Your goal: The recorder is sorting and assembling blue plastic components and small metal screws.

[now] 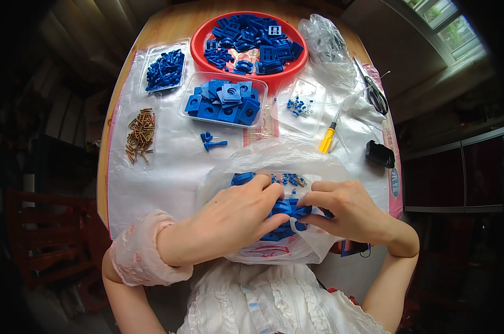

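I am pinching a blue plastic part (289, 209) between my left hand (238, 214) and right hand (346, 209), both closing on it, above a clear plastic bag (274, 161) of blue pieces at the near tabletop (168, 22) edge. Beyond are lying a red bowl (199, 47), a clear tray (188, 108), brass screws (140, 133) and a yellow screwdriver (327, 139).

I'm doing piecework at home: my round wooden table (168, 25) carries a clear plastic sheet (168, 167), beside a dark cabinet (458, 172) and sunlit window (446, 25).
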Available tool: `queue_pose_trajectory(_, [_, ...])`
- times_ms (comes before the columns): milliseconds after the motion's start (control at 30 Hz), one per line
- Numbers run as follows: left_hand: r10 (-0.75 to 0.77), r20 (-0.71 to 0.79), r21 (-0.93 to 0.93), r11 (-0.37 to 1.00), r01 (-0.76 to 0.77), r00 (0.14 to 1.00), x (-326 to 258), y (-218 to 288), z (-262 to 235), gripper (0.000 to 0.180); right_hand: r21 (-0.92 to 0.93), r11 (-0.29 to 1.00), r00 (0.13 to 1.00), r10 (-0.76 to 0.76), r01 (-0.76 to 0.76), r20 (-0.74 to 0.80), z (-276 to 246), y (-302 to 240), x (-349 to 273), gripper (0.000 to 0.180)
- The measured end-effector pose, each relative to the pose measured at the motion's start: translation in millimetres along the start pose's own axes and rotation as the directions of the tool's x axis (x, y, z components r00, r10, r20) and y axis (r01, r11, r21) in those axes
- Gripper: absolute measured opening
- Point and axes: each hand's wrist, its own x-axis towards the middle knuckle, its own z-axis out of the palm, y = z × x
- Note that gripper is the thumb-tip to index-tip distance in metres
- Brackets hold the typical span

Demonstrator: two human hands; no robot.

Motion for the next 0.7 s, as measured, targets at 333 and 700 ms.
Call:
queue_pose_trajectory(333, [-0.144,0.175,-0.66,0.717,0.225,0.974,53.6,-32.7,-92.5,0.032,0.752,0.637,0.98,0.187,-0.169,0.062,-56.4,17.1,49.5,0.025])
queue_pose_trajectory(700, [-0.513,-0.262,-0.506,0.794,0.337,0.817,229.1,-155.9,-115.4,0.036,0.399,0.875,0.874,0.401,-0.276,-0.275,-77.7,177.8,230.1,0.024])
